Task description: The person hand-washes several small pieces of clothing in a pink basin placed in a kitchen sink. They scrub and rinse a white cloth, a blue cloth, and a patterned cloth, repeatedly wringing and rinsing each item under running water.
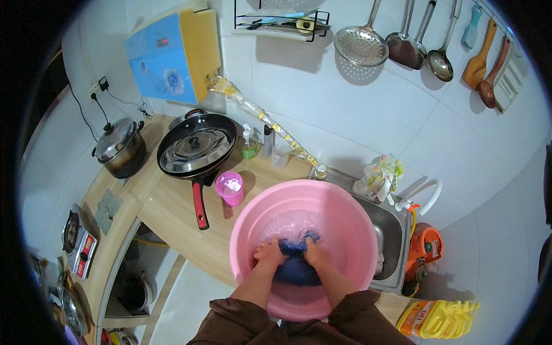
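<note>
A large pink plastic basin (302,189) stands before me, its right side overlapping a steel sink. Water (297,224) with some foam fills its lower part. A dark blue cloth (296,269) lies partly under the water, between my two arms. My left hand (271,252) grips the cloth's upper left edge, fingers curled. On the other side my right hand (315,253) holds a bunched part of the same cloth. Brown sleeves (241,321) are pushed up to the forearms.
Left of the basin are a pink cup (230,188) and a black frying pan (197,144) with a red handle. The steel sink (388,228) has a white faucet (424,198). Yellow jugs (440,319) stand at lower right. An orange gas cylinder (424,246) is beyond the sink.
</note>
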`<state>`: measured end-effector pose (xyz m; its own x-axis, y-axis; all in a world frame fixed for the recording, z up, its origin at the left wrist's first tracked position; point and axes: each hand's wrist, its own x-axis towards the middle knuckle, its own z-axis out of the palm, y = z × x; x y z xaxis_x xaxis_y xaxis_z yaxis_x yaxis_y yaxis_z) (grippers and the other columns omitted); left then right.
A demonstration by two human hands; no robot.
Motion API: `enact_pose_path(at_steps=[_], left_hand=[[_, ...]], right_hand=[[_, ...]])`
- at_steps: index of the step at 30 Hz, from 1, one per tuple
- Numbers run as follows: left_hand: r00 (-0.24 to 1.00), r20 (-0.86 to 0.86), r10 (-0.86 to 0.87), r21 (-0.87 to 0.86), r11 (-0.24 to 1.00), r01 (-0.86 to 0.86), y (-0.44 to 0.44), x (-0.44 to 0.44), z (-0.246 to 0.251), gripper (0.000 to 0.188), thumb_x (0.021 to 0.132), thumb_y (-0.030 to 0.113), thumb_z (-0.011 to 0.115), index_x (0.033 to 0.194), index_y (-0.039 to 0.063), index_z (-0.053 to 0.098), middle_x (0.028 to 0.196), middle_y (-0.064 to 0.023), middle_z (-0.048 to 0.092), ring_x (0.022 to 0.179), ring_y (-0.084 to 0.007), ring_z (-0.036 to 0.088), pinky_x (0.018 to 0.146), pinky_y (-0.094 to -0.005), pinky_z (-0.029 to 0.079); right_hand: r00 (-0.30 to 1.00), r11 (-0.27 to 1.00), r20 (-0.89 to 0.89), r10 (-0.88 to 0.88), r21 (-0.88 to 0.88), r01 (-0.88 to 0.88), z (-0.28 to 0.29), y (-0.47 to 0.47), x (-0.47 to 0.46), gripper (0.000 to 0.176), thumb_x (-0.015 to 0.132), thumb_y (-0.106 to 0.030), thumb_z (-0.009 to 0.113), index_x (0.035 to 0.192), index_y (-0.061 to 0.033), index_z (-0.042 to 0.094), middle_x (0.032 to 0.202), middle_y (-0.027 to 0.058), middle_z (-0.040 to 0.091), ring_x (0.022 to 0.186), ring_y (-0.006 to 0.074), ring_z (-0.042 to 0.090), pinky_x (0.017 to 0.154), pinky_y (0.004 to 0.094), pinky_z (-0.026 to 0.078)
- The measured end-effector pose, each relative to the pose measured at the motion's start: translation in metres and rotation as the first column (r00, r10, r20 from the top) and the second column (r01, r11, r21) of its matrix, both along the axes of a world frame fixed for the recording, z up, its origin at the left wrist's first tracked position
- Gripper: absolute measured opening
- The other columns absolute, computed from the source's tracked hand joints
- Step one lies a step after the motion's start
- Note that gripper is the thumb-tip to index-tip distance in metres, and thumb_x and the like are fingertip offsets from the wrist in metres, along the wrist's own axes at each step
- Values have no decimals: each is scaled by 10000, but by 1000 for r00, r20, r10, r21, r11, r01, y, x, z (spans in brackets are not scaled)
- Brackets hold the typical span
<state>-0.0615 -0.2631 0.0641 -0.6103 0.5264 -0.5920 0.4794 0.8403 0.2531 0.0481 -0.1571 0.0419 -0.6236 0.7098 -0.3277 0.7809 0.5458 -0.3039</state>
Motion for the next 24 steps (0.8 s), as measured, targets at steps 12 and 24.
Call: enact_pose_path(at_steps=[12,24], left_hand=[[-76,977,197,-144,356,-923,8,-6,-26,500,836,420,434,1081,-7,526,957,-179,597,852,-314,581,803,-421,430],[962,5,272,217,939,-266,3,-1,47,384,779,330,555,1121,166,495,1178,-100,439,1169,-279,360,884,-510,339]], right_hand=[[846,978,-501,-184,-180,106,91,-75,-34,548,774,-525,444,848,0,584,793,269,574,780,426,554,726,471,422],[983,985,182,10,166,-40,33,37,25,461,793,-451,423,1064,-90,517,1128,217,482,1030,367,472,847,405,401]])
